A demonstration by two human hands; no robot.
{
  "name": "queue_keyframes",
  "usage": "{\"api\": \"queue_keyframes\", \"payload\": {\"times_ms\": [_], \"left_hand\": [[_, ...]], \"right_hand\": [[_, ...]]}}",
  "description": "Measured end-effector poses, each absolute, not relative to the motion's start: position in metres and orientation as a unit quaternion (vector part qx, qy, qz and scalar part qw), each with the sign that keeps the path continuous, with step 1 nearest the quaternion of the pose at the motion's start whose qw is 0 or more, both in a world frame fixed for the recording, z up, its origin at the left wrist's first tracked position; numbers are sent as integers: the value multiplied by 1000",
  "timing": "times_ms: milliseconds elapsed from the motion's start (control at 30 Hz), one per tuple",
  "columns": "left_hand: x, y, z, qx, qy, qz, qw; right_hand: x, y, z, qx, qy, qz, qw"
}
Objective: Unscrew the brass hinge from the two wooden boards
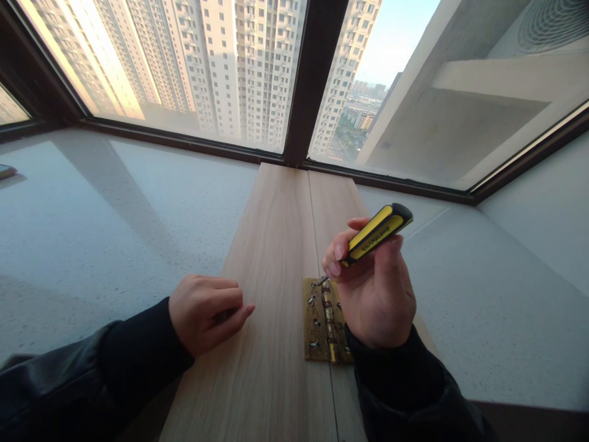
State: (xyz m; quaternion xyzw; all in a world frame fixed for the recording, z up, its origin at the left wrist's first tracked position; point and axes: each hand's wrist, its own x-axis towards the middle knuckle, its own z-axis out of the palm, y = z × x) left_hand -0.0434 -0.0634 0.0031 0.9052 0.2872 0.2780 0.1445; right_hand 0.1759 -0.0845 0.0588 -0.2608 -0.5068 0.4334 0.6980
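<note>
My right hand point(375, 291) grips a yellow-and-black screwdriver point(375, 236), which leans with its handle up to the right. Its tip meets the top left part of a brass hinge point(309, 325), at or beside a screw there. The hinge lies open across the seam between two pale wooden boards point(271, 245). Several screws stand in its left leaf, some of them tilted; my right hand and sleeve hide much of the right leaf. My left hand point(209, 313) is loosely curled over the left edge of the wider board, with nothing visible in its fingers.
The boards lie on a speckled white ledge point(129, 215) and reach the dark window frame point(317, 80) at the back. At the far left edge of the ledge is a small flat object point(7, 172), partly cut off. Tall buildings show through the glass.
</note>
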Motion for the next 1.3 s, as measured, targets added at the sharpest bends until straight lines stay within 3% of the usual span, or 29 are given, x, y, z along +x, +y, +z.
{"api": "queue_keyframes", "payload": {"times_ms": [367, 800, 1100, 1300], "left_hand": [[-44, -63, 2, 905, 287, 278, 147], [-44, -64, 3, 906, 284, 280, 144], [-44, -64, 3, 906, 284, 278, 143], [-44, -64, 4, 908, 286, 274, 136]], "right_hand": [[176, -85, 57, -270, -524, 447, 673], [178, -88, 57, -285, -561, 339, 699], [193, -84, 56, -255, -584, 408, 654], [183, -82, 53, -279, -564, 351, 693]]}}
